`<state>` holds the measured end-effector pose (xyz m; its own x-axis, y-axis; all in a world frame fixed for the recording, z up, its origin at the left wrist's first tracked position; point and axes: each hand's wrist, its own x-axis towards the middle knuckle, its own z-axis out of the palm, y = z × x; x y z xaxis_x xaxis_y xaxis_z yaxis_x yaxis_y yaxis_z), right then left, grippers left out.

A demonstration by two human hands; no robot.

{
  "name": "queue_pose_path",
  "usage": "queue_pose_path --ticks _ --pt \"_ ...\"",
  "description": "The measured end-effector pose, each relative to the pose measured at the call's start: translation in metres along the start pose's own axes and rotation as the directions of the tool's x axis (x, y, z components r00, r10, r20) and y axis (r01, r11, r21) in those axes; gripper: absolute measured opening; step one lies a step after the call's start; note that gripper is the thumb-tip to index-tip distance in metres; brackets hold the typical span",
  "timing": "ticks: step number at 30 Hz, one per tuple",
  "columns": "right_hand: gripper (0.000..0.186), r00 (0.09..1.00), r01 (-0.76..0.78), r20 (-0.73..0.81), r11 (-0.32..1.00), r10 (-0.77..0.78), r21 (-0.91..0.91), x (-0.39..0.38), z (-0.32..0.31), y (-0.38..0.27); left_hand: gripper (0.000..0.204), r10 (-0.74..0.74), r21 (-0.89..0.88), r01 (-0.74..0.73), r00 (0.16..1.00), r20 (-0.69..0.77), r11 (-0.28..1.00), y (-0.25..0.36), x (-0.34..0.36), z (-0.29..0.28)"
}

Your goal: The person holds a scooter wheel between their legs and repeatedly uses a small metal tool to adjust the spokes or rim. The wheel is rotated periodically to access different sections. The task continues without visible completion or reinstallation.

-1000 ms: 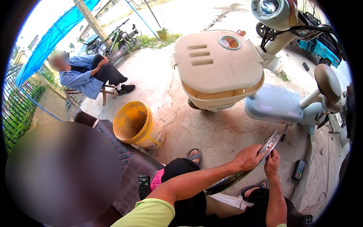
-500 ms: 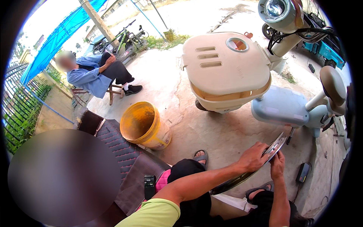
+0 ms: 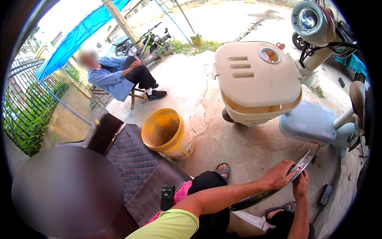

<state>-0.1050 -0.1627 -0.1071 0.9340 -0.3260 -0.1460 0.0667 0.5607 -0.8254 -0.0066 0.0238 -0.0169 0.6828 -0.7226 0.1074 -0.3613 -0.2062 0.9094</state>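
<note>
Seen nearly edge-on, a wheel (image 3: 305,160) with a silver metal rim and a dark outer edge rests tilted by my knees. My left hand (image 3: 281,174) reaches across from the left, its fingers curled over the upper part of the rim. On the other side, my right hand (image 3: 301,185) grips the same part of the rim from below, close to the left hand. The two hands hide part of the wheel, and its lower end disappears beneath my left forearm.
A cream scooter basket (image 3: 258,73) with a lid stands ahead, beside a pale blue scooter body (image 3: 308,122). Left of it are a yellow bucket (image 3: 177,137), a quilted dark seat (image 3: 131,159) with a phone (image 3: 167,196), and a seated person (image 3: 115,75). A black box (image 3: 326,194) lies on the right.
The whole scene has shifted right and slightly down in the picture. Both hands keep their hold on the wheel, with little visible change in their grip.
</note>
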Motion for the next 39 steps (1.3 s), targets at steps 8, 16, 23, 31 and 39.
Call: queue_pose_path --ticks 8,16,23,31,39 --pt "0.027 1.000 0.007 -0.007 0.998 -0.007 -0.065 -0.002 0.004 -0.002 0.036 -0.018 0.012 0.018 1.000 0.010 1.000 0.003 0.000 0.000" --pt "0.022 0.998 0.058 0.022 0.973 -0.054 -0.222 -0.019 0.021 -0.005 0.035 0.026 -0.006 -0.026 0.999 0.025 1.000 -0.001 -0.003 0.004" --pt "0.012 0.992 0.108 0.114 0.831 -0.054 -0.546 -0.031 0.034 -0.007 0.033 0.006 -0.009 -0.006 0.999 0.050 1.000 -0.005 -0.003 0.001" --pt "0.013 1.000 0.012 0.030 0.789 0.008 -0.615 -0.029 0.074 -0.032 0.034 -0.034 0.079 0.029 0.997 0.068 0.996 -0.023 0.010 0.009" --pt "0.017 0.996 -0.027 0.054 0.786 0.076 -0.618 -0.034 0.060 -0.040 0.031 -0.051 -0.079 0.058 0.995 0.081 0.995 0.005 0.007 0.007"
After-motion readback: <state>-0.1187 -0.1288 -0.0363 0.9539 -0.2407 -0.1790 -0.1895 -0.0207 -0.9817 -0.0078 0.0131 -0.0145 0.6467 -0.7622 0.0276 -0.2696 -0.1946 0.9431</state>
